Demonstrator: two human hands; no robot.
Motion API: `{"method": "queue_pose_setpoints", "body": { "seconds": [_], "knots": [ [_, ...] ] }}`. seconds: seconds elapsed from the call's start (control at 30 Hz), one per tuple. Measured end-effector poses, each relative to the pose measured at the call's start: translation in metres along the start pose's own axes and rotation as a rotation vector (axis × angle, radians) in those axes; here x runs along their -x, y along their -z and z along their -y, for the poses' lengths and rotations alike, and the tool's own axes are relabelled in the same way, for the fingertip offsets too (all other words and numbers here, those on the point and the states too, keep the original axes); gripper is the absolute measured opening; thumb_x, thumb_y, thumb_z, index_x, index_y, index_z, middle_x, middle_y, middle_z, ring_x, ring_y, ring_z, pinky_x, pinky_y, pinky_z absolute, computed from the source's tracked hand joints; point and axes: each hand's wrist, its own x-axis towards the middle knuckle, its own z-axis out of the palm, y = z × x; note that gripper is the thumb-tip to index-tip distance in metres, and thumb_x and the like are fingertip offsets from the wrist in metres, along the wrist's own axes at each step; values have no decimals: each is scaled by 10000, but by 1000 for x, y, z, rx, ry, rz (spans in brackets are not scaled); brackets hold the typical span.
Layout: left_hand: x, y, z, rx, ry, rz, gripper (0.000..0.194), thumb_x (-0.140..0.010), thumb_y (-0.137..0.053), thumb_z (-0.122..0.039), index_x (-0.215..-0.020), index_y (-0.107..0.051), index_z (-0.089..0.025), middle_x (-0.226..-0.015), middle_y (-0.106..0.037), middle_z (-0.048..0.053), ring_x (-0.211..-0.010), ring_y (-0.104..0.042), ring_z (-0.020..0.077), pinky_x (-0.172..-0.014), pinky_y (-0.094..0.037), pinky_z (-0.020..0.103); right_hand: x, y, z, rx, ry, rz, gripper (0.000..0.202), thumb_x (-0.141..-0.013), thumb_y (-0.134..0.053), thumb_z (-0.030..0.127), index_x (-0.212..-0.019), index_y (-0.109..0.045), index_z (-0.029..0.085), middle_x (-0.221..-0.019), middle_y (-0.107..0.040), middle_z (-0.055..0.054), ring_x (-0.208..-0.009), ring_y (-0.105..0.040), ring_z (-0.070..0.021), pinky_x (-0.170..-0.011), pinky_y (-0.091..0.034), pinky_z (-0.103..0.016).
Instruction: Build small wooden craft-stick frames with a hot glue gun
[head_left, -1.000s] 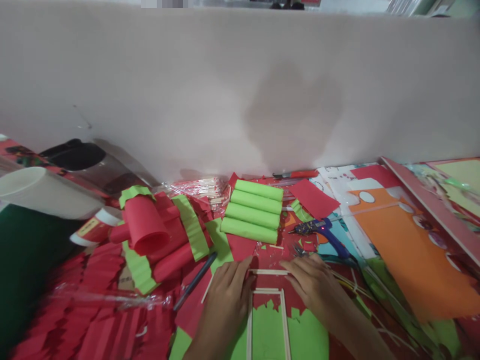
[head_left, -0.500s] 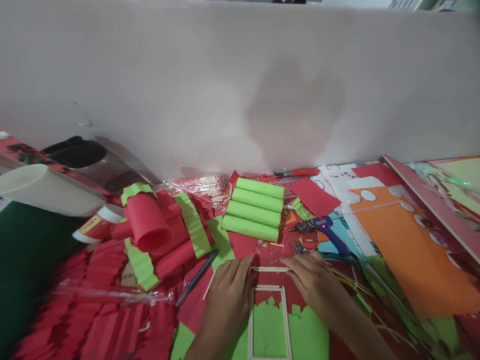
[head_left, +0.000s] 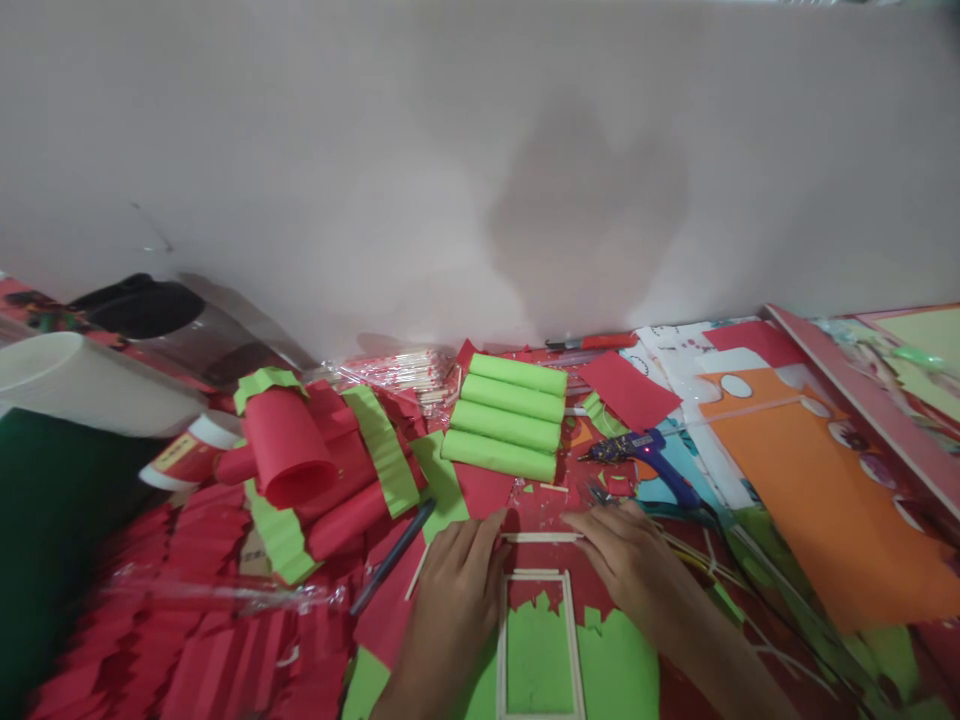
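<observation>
Only the view is shifted slightly since a second ago; the lower bar of the stick frame (head_left: 574, 640) is now brought into sight.
A pale stick (head_left: 541, 538) is held level just beyond the frame, its left end pinched in the narrowed fingers of the left hand (head_left: 459, 580), its right end in those of the right hand (head_left: 634, 565). The frame is laid over green paper (head_left: 622, 665); a glue gun (head_left: 660, 468) is seen beyond the right hand.
</observation>
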Motion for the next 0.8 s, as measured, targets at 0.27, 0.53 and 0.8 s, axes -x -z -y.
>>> {"method": "queue_pose_setpoints", "body": {
  "seconds": [0.27, 0.53, 0.8],
  "knots": [
    [2, -2, 0, -8, -8, -23, 287, -956, -467, -178, -1238, -521, -202, -979, -663, 81, -861, -594, 242, -775, -476, 374, 1, 1, 0, -6, 7, -3, 419, -922, -452, 24, -1261, -584, 233, -996, -715, -50, -872, -661, -204, -863, -427, -382],
    [1, 0, 1, 30, -4, -77, 269, -948, -501, -187, -1216, -526, -203, -958, -662, 67, -846, -581, 236, -764, -467, 365, 2, 5, -1, 15, -3, 30, 374, -927, -498, 62, -1264, -575, 205, -1024, -702, -77, -931, -652, -238, -902, -433, -418],
    [3, -2, 1, -2, 26, -70, 249, -943, -511, -192, -1191, -531, -197, -951, -667, 69, -852, -586, 244, -760, -467, 372, 3, -1, -3, 33, 31, -3, 355, -943, -471, 64, -1248, -577, 211, -989, -698, -60, -888, -649, -228, -887, -436, -434]
  ]
}}
